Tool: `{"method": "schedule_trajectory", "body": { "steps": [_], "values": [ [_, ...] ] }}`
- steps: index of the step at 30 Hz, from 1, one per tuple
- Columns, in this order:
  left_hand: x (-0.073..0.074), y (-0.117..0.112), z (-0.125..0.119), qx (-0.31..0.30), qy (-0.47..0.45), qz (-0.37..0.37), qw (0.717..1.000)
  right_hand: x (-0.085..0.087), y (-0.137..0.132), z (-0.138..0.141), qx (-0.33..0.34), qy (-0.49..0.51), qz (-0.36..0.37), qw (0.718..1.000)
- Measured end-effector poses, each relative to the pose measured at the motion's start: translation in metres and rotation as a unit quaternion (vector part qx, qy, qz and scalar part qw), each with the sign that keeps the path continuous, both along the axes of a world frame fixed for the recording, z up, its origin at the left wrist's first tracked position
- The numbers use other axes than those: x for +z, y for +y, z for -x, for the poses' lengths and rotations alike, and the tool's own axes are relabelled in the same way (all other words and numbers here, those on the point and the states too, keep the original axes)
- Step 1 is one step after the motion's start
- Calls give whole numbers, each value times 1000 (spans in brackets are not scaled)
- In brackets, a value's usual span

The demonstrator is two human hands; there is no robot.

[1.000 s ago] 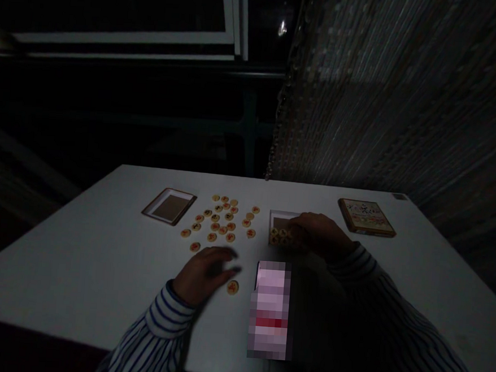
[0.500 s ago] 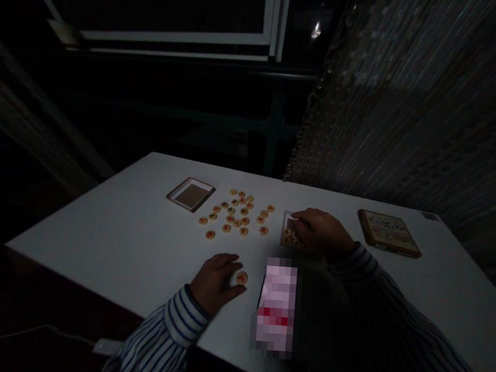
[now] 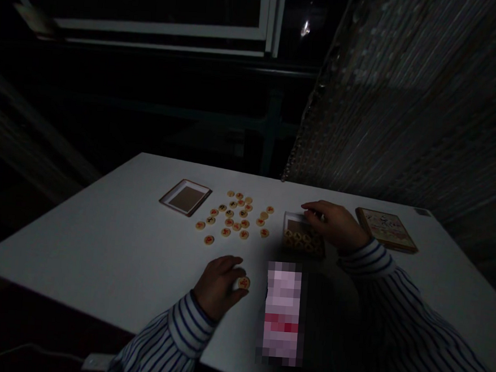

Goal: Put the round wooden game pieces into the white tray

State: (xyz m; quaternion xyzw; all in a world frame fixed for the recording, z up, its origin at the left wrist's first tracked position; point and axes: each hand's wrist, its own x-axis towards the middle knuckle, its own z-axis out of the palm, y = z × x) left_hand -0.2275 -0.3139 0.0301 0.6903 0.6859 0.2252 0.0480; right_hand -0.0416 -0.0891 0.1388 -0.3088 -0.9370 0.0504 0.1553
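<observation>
The left hand (image 3: 219, 283) curls around a single round piece (image 3: 244, 283) on the near part of the white table (image 3: 120, 245), thumb and fingers at its edges, though I cannot tell whether they actually clamp it. The piece shows its red-marked face upward (being a circle, it has no long axis), and which way its character points is too small to tell. The right hand (image 3: 334, 223) hangs over the right side of an open box (image 3: 296, 226), its fingers apart and pointing left. Pale, thick discs (image 3: 298, 236) line the near part of that box, over a brownish floor with white inner walls. Loose flat discs (image 3: 243, 213), smooth and wood-coloured with red or dark characters, scatter between it and a shallow, square-cornered tray (image 3: 187, 197). A pixelated pink oblong (image 3: 282, 313) runs lengthwise away from the person. Both sleeves (image 3: 189, 323) are striped cloth.
</observation>
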Motion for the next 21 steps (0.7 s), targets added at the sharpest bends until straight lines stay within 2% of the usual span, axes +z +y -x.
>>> {"method": "schedule_trajectory", "body": {
  "steps": [12, 21],
  "values": [
    [14, 13, 16, 122, 0, -15, 992, -5, 5, 13, 10, -22, 9, 1000],
    [12, 24, 20, 165, 46, -36, 985, -8, 7, 24, 20, -61, 14, 998]
  ]
}}
